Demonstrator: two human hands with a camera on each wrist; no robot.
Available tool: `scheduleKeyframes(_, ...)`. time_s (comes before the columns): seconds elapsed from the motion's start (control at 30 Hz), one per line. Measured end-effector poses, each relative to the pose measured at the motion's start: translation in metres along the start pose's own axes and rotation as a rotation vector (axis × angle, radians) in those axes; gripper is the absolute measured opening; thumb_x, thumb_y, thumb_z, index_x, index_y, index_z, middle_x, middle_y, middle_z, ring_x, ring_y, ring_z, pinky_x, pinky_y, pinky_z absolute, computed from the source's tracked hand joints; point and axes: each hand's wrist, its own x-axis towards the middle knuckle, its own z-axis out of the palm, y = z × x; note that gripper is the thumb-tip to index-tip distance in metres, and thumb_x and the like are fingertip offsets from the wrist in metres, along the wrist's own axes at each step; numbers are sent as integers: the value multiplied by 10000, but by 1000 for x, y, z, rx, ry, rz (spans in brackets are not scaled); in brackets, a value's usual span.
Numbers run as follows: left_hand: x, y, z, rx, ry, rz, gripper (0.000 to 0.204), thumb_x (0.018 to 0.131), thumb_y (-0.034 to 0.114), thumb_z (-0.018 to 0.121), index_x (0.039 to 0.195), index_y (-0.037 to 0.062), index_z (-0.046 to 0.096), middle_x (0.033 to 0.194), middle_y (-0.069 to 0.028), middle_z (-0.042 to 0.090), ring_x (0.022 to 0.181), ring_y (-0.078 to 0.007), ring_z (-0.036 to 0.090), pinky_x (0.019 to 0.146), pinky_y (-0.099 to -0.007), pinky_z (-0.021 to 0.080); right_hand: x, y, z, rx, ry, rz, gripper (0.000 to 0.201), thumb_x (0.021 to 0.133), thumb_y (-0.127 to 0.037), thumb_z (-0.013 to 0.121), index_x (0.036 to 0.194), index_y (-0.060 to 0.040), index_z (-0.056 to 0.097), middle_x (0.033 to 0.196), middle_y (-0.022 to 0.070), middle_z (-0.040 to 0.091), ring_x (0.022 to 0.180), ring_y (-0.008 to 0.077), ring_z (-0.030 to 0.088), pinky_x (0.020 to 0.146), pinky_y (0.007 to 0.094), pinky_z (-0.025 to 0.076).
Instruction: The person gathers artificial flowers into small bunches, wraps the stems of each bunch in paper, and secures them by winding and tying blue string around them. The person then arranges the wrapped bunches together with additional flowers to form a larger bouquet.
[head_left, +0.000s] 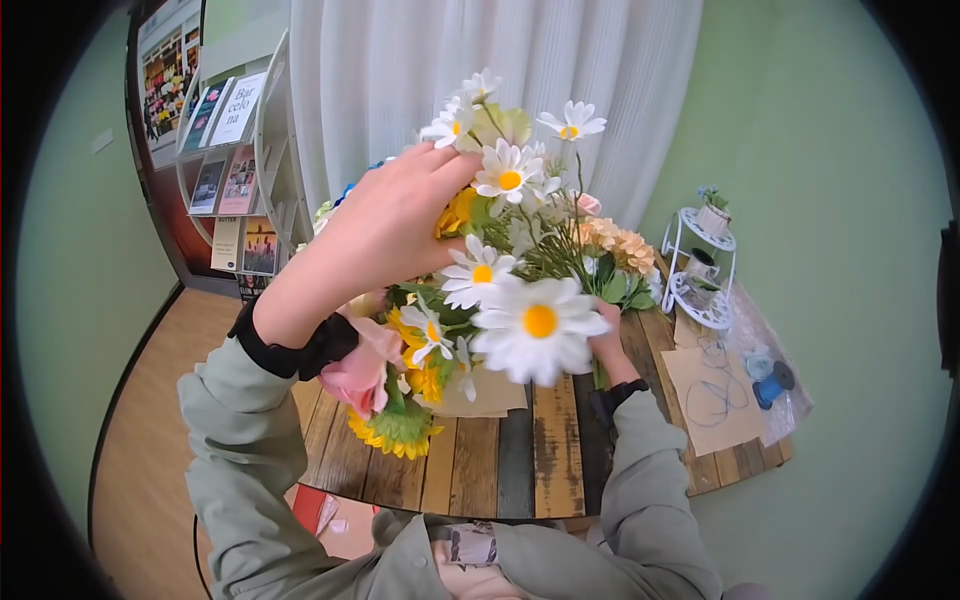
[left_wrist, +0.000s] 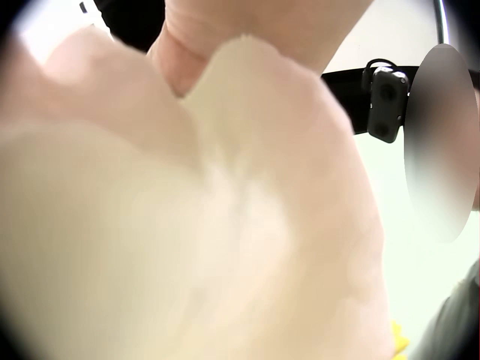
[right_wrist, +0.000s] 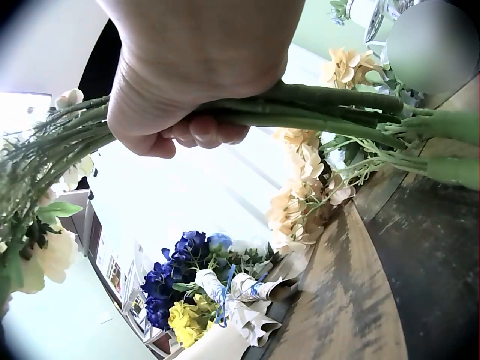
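Note:
A mixed bouquet with large white daisies (head_left: 539,321) is held up over the table. My right hand (head_left: 607,335) grips its green stems, and the right wrist view shows fingers curled round the stems (right_wrist: 322,112). Among the blossoms, my left hand (head_left: 400,215) touches the upper left side, thumb and forefinger spread about a yellow flower (head_left: 457,211); its fingertips are partly hidden by daisies. Below that wrist are a pink flower (head_left: 362,375) and a sunflower (head_left: 395,432). A blurred pale petal-like shape (left_wrist: 112,240) fills much of the left wrist view.
Peach flowers (head_left: 618,245) lie behind the right hand. On the right are a white stand (head_left: 700,300), a blue spool (head_left: 774,385) and brown paper (head_left: 700,420) with loose cord. Blue flowers (right_wrist: 176,270) with wrapped stems lie at the far side. A book rack (head_left: 235,180) stands left.

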Motion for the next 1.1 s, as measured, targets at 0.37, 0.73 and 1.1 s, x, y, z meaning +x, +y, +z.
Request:
scheduleKeyframes(0.37, -11, -46, -26, -19, 315, -88, 436, 695, 65, 683, 1093, -7, 519, 975, -147, 598, 834, -244, 598, 744, -303, 478, 24, -33, 3, -75, -45, -22, 198, 654, -111, 697, 794, 2, 617, 630, 145, 562, 544, 234, 524, 554, 305, 428)
scheduleKeyframes(0.73, -142, -200, -156, -373, 978, -364, 407, 882, 160, 611, 1243, 5, 504, 1116, -73, 608, 995, -140, 588, 873, -244, 454, 24, 19, -27, -262, 11, 152, 279, 723, -215, 671, 942, -43, 663, 809, 200, 642, 793, 360, 623, 670, 382, 485)
scheduleKeyframes(1.1, -53, -113, -32, -154, 459, -282, 483, 861, 59, 588, 1310, 16, 418, 1189, -119, 563, 1023, -173, 570, 853, -285, 474, 46, -34, 12, -304, -138, 268, 460, 746, -453, 689, 977, -55, 676, 832, 196, 659, 791, 341, 640, 719, 398, 494)
